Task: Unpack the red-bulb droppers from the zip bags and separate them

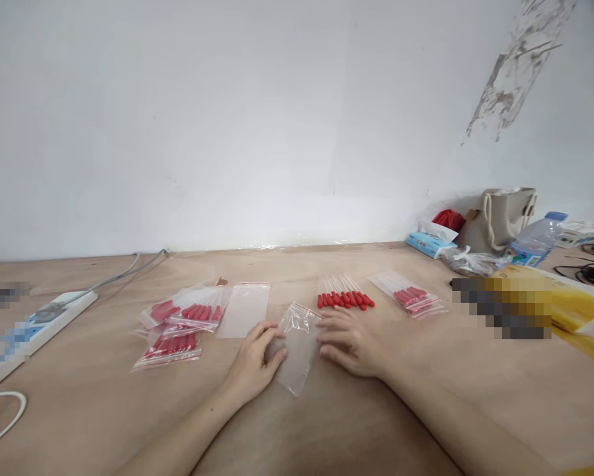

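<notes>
While the left hand (257,357) pinches one clear bag (297,350), the right hand (349,344) lies flat-fingered on it. One spare bag (244,309), four filled bags (170,345) and one dropper bunch (344,299) lie nearby.

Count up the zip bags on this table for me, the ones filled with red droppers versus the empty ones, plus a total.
Filled bags: 4
Empty bags: 2
Total: 6

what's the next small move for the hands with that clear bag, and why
Probably pull the empty bag open at its mouth: the left hand holds it, the right hand lies flat at its top edge, loose red-tipped droppers lie just beyond, and filled bags lie further left.
</notes>
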